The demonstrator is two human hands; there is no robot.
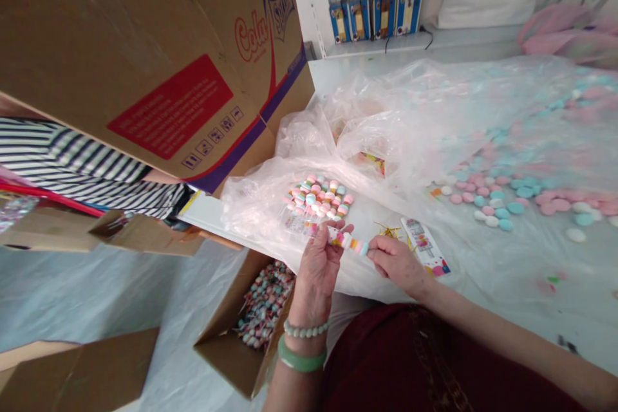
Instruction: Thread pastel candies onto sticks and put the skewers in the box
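Between my hands runs a short row of pastel candies [355, 244] in what looks like a clear wrapper. My left hand [319, 261], with a bead bracelet and a green bangle at the wrist, holds the row's left part with curled fingers. The thumb and fingers of my right hand [394, 262] pinch its right end, by a blue candy. Just beyond my left hand, a pile of wrapped candy rows [321, 196] lies on the plastic sheet. A printed card [425, 246] and some gold ties [389, 230] lie beside my right hand.
Loose pink, blue and white candies [492, 196] spread over the plastic-covered table [512, 270] at right. A large cardboard box [159, 32] stands at upper left, a person's striped sleeve [96, 154] behind it. Below the table edge, an open box [217, 341] holds many wrapped candies [265, 302].
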